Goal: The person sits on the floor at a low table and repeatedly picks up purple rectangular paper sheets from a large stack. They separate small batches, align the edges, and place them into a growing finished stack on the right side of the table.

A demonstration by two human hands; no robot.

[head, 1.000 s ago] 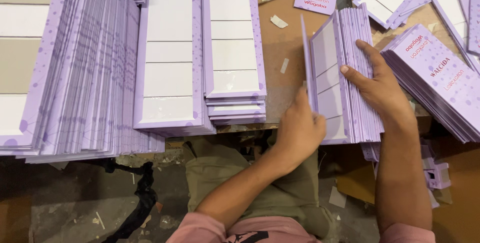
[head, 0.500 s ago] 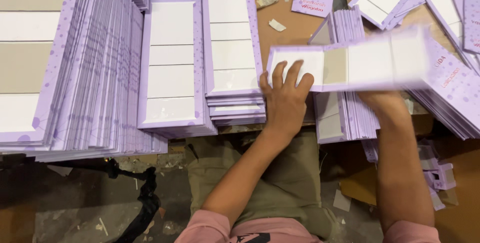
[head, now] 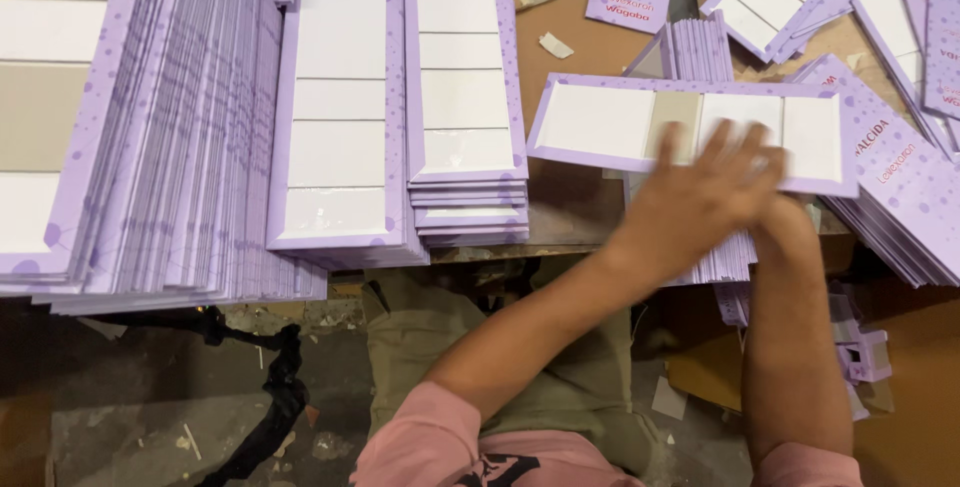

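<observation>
Crossing wrists at the table edge, left hand (head: 700,197) flat with fingers spread on a lilac-bordered card panel (head: 600,122) lying crosswise over an upright card bundle (head: 700,47), right hand (head: 790,217) mostly hidden beneath, grip cannot be told, squared card stack (head: 465,77) beyond left.

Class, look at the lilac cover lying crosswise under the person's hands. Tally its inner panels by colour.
White panels: 3
Grey panels: 1
Total: 4
</observation>
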